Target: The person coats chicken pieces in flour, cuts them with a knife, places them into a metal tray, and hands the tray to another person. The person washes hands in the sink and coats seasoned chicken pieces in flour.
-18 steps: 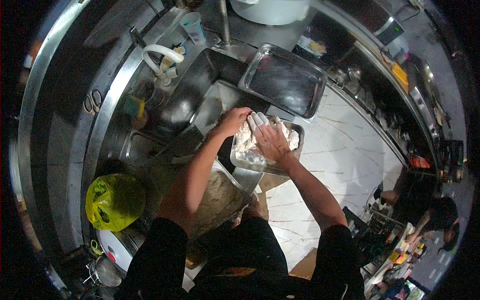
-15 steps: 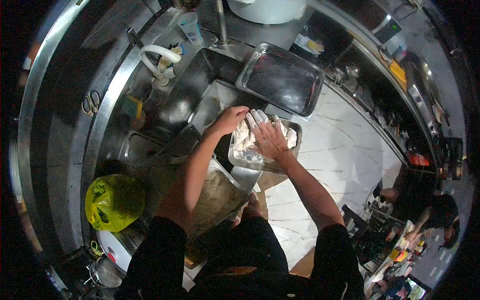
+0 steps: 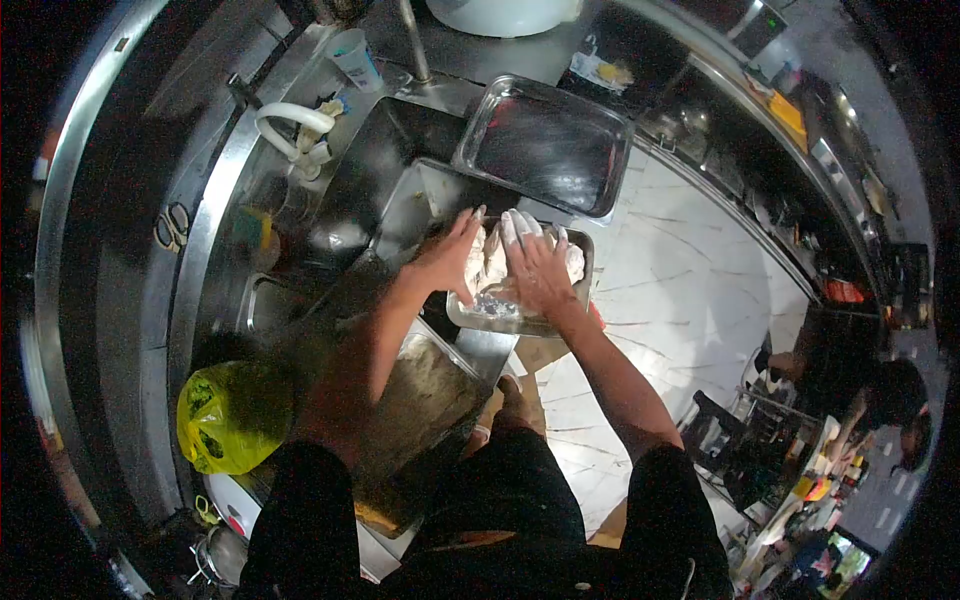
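Two bare hands at a small metal pan (image 3: 502,324), the landmark here; white-coated lumps (image 3: 492,260) lie inside it, partly hidden by the hands; the left hand (image 3: 446,264) is at the pan's left side, thumb and fingers spread wide beside the lumps, with no closed hold visible; the right hand (image 3: 541,271) lies palm down over the pan's middle, fingers stretched out and whitened, though whether it has hold of anything beneath cannot be told; a large tray (image 3: 555,150) sits just beyond the pan, a tub (image 3: 452,350) to its left and nearer the body; the lumps look soft and fairly light, probably slippery under a loose coating, so broad contact around their sides should suit better than a pinch; the pan, stiff and smooth, is best taken by its rim
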The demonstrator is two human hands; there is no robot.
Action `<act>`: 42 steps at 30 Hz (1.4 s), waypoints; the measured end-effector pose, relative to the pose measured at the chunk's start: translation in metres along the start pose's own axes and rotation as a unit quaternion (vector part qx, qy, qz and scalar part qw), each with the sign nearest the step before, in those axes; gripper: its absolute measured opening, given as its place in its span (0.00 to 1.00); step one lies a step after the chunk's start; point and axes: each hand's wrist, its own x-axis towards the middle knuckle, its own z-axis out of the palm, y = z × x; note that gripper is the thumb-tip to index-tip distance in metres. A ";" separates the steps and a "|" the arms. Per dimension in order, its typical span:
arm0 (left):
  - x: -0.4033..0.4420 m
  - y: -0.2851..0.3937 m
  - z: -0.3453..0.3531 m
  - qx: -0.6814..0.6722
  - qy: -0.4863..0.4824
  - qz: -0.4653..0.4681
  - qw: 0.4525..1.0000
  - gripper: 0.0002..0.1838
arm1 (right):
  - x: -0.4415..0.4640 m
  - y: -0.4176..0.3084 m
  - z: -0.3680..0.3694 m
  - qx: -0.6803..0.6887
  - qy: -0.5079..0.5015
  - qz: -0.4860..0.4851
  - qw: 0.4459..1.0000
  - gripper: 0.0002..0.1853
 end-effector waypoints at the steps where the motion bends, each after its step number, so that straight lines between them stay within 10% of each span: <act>1: -0.006 0.010 -0.004 0.008 -0.007 -0.019 1.000 0.84 | -0.009 -0.001 -0.012 0.034 -0.015 0.020 0.999 0.62; 5: -0.010 0.025 -0.003 0.197 0.029 0.007 0.980 0.87 | -0.058 0.015 -0.007 0.198 0.232 0.200 0.931 0.36; 12: 0.001 0.020 0.005 0.235 0.036 0.029 0.971 0.81 | -0.092 0.013 0.025 0.227 0.190 0.220 0.930 0.20; 15: 0.000 0.020 0.007 0.240 0.037 0.039 0.969 0.80 | -0.078 -0.001 0.006 0.259 0.034 0.324 0.909 0.22; 19: -0.002 0.025 0.003 0.259 0.042 0.043 0.964 0.80 | -0.069 0.003 0.038 0.194 0.216 0.192 0.937 0.24; 28: 0.002 0.025 0.008 0.206 0.050 0.056 0.976 0.83 | -0.071 -0.003 -0.010 0.087 0.144 0.132 0.977 0.33; 39: -0.004 0.039 0.007 0.279 0.059 0.025 0.958 0.84 | -0.078 0.010 0.054 0.115 0.103 0.169 0.973 0.23; 42: -0.024 0.045 0.002 0.067 0.121 0.055 0.989 0.83 | -0.099 0.021 0.068 0.110 0.125 0.089 0.982 0.23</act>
